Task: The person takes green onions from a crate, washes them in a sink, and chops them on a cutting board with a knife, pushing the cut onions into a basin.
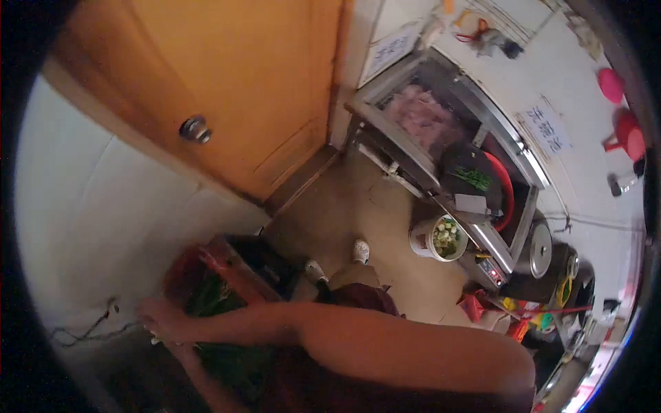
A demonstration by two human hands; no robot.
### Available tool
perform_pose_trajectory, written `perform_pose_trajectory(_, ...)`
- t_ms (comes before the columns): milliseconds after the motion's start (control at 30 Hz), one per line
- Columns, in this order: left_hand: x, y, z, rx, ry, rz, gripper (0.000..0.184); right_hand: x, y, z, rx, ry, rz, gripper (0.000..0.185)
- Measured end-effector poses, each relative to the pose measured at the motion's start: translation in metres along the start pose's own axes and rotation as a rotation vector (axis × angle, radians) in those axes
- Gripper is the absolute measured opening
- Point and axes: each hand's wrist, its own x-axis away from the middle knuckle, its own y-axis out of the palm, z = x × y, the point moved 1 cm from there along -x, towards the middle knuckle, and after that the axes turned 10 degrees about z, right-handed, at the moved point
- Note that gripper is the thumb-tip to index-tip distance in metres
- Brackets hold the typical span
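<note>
At the lower left, my right arm reaches across the view to my right hand [164, 319], whose fingers look curled; what they hold is hidden in the dim light. Just below it is my left hand [177, 348], closed around a bunch of long green vegetables [231, 361]. Small pale ends stick out beside that hand, and the leaves trail to the right under my forearm. More greens [210, 296] lie behind my right wrist, in or against a red container [184, 275]. A reddish-edged dark crate [258, 265] stands beside them, partly covered by my arm.
A wooden door [234, 82] is at the upper left. A metal sink [396, 141] holds pinkish stuff; a round board [461, 162] with chopped greens and a cleaver [471, 204] sits over it. A white bucket [421, 239] of vegetable pieces stands on the floor. A lidded pot [541, 249] is at right.
</note>
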Motion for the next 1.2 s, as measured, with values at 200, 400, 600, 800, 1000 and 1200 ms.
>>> perform_pose_trajectory(200, -0.010, 0.003, 0.063, -0.059, 0.159, 0.073, 0.066, -0.058, -0.053, -0.031, -0.091, -0.037, 0.026, 0.020)
perform_pose_trajectory(400, 0.062, 0.143, 0.292, -0.006, 0.480, -0.656, 0.054, -0.103, -0.263, -0.120, -0.321, 0.012, 0.459, 0.026)
perform_pose_trajectory(600, 0.241, 0.374, 0.452, -0.312, 1.325, -1.083, 0.067, -0.049, -0.581, -0.165, -0.212, -0.010, 0.914, 0.024)
perform_pose_trajectory(800, 0.489, 0.580, 0.479, -0.538, 1.672, -1.333, 0.069, 0.092, -0.860, -0.141, 0.134, -0.057, 1.354, 0.038)
perform_pose_trajectory(1000, 0.578, 0.730, 0.417, -0.552, 1.838, -1.508, 0.079, 0.237, -0.949, -0.163, 0.991, 0.292, 1.180, 0.055)
perform_pose_trajectory(1200, 0.585, 0.754, 0.411, -0.421, 1.926, -1.514, 0.122, 0.256, -0.962, -0.126, 1.517, 0.330, 0.537, 0.035)
